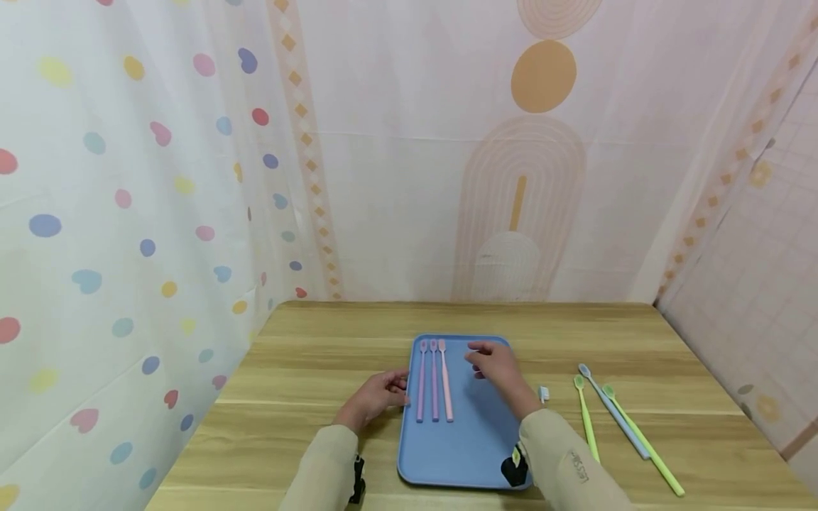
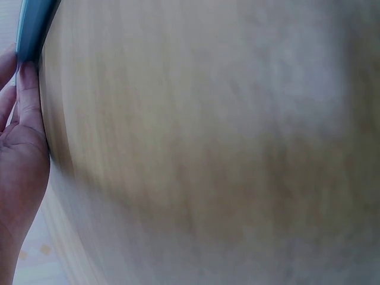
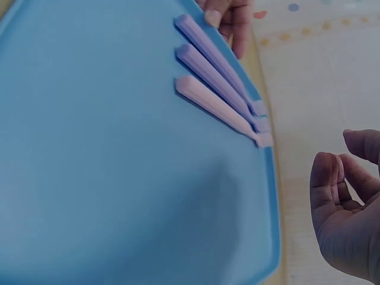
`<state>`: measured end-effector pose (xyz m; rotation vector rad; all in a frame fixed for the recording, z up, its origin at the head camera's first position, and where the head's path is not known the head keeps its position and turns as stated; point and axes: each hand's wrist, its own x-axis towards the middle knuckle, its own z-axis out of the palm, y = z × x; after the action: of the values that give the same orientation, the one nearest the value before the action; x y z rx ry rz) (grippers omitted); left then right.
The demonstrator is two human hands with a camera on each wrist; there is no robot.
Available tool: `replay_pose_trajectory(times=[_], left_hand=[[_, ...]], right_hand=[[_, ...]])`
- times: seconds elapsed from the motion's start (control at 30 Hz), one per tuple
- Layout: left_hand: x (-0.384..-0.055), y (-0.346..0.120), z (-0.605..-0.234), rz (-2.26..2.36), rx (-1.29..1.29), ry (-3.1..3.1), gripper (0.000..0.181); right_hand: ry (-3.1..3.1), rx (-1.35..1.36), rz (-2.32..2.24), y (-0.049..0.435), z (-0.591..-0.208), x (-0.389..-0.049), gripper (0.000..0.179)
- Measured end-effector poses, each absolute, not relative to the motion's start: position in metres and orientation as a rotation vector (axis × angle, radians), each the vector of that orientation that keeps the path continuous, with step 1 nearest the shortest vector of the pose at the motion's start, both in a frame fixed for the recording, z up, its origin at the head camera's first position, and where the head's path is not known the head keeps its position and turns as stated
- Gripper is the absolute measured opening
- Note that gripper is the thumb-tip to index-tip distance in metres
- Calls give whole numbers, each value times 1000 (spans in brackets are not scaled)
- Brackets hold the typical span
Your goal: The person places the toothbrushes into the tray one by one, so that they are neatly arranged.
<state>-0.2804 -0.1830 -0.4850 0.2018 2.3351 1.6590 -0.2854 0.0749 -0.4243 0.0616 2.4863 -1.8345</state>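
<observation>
Three toothbrushes lie side by side on the blue tray (image 1: pixel 447 454), heads toward its far edge: a purple toothbrush (image 1: pixel 421 383) nearest the left rim, a second purple toothbrush (image 1: pixel 434 383), then a pink toothbrush (image 1: pixel 446 383). My left hand (image 1: pixel 377 397) holds the tray's left rim, thumb at the edge and fingers along its outside. Over the tray's far right part hovers my right hand (image 1: pixel 498 365), fingers loosely bent, nothing between them. In the right wrist view the right hand (image 3: pixel 350 202) shows a gap between thumb and fingertips.
Right of the tray, a green toothbrush (image 1: pixel 586 419), a blue toothbrush (image 1: pixel 616 411) and another green toothbrush (image 1: pixel 645 443) lie on the wooden table (image 1: pixel 307 341). A pale blue and white brush head (image 1: pixel 544 394) pokes out beside my right forearm, which hides the remainder. Curtains hang behind.
</observation>
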Motion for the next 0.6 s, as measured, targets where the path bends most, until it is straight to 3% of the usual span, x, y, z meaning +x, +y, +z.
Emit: replay_pose_trajectory(times=[0.6], left_hand=[[-277, -181, -485, 1669, 204, 2345, 60]], right_hand=[[2352, 98, -1967, 151, -415, -276, 43]])
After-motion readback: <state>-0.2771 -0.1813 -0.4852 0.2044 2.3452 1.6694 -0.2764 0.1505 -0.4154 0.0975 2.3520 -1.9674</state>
